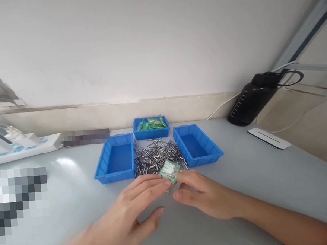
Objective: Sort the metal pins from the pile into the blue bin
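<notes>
Plastic packet point(169, 169) sits under the fingertips of the left hand point(130, 205), thumb spread clear; whether the right hand point(203, 194) grips it, I can't tell. I judge it light and slippery: I'd pinch its edges, at the near side of the metal pins point(154, 156).

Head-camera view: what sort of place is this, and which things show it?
Probably a small-parts workbench: loose metal rods lie heaped on a grey table among three blue trays, the rear one holding green packets.
</notes>
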Motion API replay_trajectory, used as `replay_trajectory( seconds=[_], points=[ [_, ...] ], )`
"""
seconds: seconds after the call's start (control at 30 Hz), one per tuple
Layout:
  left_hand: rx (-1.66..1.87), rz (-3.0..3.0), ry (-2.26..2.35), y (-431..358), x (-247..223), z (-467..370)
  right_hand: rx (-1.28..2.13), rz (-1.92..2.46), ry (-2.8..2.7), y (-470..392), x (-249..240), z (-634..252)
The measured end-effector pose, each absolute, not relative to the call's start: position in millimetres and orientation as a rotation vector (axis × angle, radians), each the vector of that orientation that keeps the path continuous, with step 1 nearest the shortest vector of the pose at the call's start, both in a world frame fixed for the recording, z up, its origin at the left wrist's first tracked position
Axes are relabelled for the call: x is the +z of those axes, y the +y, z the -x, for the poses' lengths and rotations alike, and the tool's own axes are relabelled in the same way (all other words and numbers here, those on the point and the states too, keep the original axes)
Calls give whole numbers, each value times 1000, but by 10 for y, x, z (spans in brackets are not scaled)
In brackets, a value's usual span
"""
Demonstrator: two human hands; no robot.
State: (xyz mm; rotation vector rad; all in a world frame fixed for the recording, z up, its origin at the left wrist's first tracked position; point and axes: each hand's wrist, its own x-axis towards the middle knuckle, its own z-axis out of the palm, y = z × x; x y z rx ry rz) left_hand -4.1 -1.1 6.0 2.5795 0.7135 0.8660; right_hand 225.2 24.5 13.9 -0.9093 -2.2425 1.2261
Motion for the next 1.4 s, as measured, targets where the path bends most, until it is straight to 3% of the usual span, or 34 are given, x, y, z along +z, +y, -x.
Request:
replay_trajectory(
  seconds=[0.13, 0.33, 0.53, 0.63, 0.77, 0.83, 1.03, 1.2, 1.4],
  points=[
    [902, -2469, 835, 1, 40, 51, 1170, 918, -2279, 270, 140, -2257],
    [930, -1816, 1016, 69, -31, 30, 1159, 821, -2332, 278, 208, -2239],
    [872, -1843, 1101, 80, 18, 39, 948, 1006, -2250, 285, 230, -2217],
    [798, -2010, 1153, 105, 26, 82, 747, 1006, -2258, 431, 384, -2279],
    [616, -2468, 1056, 127, 20, 119, 98, 1276, -2235, 977, 744, -2387],
    [583, -2638, 965, 130, 24, 125, -2, 1381, -2163, 1348, 857, -2370],
    [593, -2735, 907, 153, 51, 166, 44, 1609, -2235, 2050, 560, -2007],
    [545, -2797, 889, 135, 64, 168, 61, 1607, -2368, 2038, 339, -1878],
    [526, -2832, 895, 147, 83, 165, 36, 1450, -2533, 1954, 453, -1933]
  ],
)
